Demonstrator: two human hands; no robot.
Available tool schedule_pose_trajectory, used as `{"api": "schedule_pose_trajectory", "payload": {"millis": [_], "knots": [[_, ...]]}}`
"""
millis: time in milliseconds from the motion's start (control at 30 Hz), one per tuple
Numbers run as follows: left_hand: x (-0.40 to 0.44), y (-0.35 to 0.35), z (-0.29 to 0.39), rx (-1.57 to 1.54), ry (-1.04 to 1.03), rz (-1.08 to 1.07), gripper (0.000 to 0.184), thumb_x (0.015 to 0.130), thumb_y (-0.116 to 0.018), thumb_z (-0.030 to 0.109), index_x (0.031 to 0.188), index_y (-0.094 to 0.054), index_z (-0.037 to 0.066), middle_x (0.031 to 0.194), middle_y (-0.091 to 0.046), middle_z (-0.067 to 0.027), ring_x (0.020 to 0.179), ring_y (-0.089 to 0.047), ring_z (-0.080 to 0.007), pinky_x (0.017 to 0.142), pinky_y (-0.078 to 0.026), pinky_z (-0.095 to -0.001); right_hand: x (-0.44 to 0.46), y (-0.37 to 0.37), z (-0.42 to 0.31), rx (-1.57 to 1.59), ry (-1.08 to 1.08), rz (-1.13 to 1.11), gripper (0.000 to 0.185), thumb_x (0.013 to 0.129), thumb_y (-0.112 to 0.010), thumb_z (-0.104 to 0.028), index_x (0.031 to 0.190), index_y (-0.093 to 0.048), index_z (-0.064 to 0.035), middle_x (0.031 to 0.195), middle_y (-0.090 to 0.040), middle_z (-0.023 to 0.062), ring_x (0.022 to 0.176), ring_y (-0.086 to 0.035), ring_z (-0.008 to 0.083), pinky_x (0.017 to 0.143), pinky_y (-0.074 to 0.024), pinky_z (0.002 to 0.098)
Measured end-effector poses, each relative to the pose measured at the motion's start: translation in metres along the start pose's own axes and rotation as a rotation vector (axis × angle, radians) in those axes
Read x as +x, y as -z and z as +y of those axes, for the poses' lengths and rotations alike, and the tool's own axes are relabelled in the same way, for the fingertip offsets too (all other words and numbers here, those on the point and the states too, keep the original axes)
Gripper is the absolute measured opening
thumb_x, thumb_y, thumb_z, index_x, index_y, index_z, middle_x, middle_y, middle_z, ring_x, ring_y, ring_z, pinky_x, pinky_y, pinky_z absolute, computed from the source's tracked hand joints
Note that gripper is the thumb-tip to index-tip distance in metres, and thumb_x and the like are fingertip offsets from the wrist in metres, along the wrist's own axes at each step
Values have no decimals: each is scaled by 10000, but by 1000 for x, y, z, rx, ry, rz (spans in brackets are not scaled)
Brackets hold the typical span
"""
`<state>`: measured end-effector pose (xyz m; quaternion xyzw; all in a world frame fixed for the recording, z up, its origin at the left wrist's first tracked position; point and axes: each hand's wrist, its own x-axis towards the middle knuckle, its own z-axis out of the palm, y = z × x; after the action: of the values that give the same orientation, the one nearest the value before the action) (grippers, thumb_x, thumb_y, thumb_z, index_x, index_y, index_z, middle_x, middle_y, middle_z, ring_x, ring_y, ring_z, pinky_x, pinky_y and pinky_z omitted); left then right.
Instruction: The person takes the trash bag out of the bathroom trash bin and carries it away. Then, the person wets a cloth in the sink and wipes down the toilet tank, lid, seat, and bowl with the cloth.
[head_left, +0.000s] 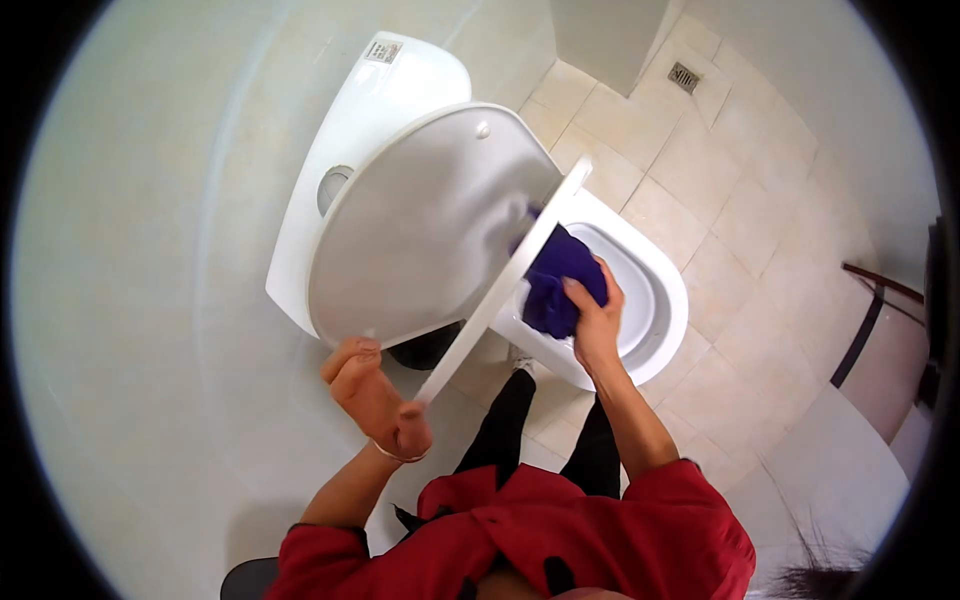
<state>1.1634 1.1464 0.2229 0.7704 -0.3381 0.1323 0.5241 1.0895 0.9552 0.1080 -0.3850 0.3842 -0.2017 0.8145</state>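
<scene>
My left hand (378, 398) is at the near edge of the raised toilet seat (490, 302), its thumb against the seat and its curled fingers by the toilet lid (425, 225). The seat is tilted up and seen almost edge-on, apart from the lid behind it. My right hand (600, 318) is closed around a bunched purple cloth (562, 285), pressed to the underside of the seat above the bowl. A bit of the cloth shows on the lid side of the seat. Below them is the white toilet bowl (672, 300).
The white toilet tank (420, 72) stands behind the lid, with a round button (335, 185) on top. A floor drain (684, 77) is set in the beige tiles (690, 170). A dark round object (425, 350) is partly hidden beside the toilet. A dark-strapped item (880, 320) stands at far right.
</scene>
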Motion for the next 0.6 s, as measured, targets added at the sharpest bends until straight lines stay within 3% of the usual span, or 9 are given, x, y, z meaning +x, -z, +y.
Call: {"api": "schedule_pose_trajectory", "payload": {"millis": [133, 200, 267, 333, 400, 433, 467, 533, 600], "knots": [[-3, -10, 22, 10, 43, -107, 425, 913, -505, 347, 1085, -426, -34, 1024, -427, -167, 908, -456, -273, 803, -387, -400, 13, 2, -55, 157, 80, 116, 311, 807, -651, -60, 1100, -575, 11, 968, -619, 40, 843, -564, 110, 783, -447, 234], [-7, -23, 43, 78, 71, -295, 374, 922, -500, 342, 1045, -481, -11, 1004, -477, -178, 906, -495, -295, 792, -415, -395, 7, 1, -81, 38, 130, 76, 368, 785, -629, -73, 1136, -557, 14, 976, -608, 49, 880, -548, 137, 840, -426, 266], [-55, -44, 38, -16, 48, -154, 354, 916, -507, 308, 1073, -486, -8, 1026, -488, -177, 919, -500, -308, 805, -410, -395, -21, 40, -73, -211, 185, 23, 405, 762, -622, -94, 1140, -545, 25, 1005, -591, 64, 919, -537, 159, 881, -409, 290], [-64, -60, 54, -84, 109, -254, 288, 894, -495, 240, 1072, -529, 16, 1042, -499, -175, 930, -500, -315, 856, -390, -426, -68, 55, -83, -216, 87, 88, 420, 743, -630, -110, 1125, -537, 37, 1006, -568, 57, 936, -526, 163, 898, -396, 293], [-86, -86, 64, -224, 203, -387, 274, 868, -484, 204, 1070, -563, 38, 1060, -501, -162, 970, -486, -317, 904, -367, -446, -94, 99, -88, -384, 142, 41, 424, 739, -630, -113, 1120, -533, 46, 986, -555, 49, 944, -527, 166, 901, -388, 287], [-107, -105, 66, -294, 264, -401, 284, 844, -511, 159, 1092, -557, 29, 1080, -489, -150, 1009, -468, -315, 914, -366, -437, -104, 117, -94, -372, 71, 109, 416, 751, -634, -116, 1122, -534, 44, 988, -552, 48, 953, -525, 164, 903, -388, 283], [-119, -116, 63, -281, 236, -401, 207, 864, -469, 90, 1059, -528, 51, 1038, -483, -145, 935, -487, -283, 840, -396, -418, -117, 127, -91, -364, 7, 180, 408, 763, -638, -119, 1124, -535, 42, 991, -549, 48, 961, -523, 162, 904, -387, 280], [-167, -147, 59, -334, 222, -456, 305, 808, -537, 36, 1110, -551, 75, 1052, -482, -121, 966, -488, -286, 866, -385, -404, -135, 173, -84, -500, -83, 291, 372, 801, -635, -112, 1125, -534, 40, 1019, -554, 57, 968, -522, 163, 903, -392, 279], [-204, -183, 54, -326, 132, -571, 362, 779, -556, 36, 1136, -551, 98, 1077, -502, -78, 991, -487, -256, 882, -375, -390, -136, 211, -84, -521, -57, 537, 350, 829, -626, -76, 1149, -537, 33, 1078, -572, 84, 982, -530, 173, 912, -391, 282]]}}
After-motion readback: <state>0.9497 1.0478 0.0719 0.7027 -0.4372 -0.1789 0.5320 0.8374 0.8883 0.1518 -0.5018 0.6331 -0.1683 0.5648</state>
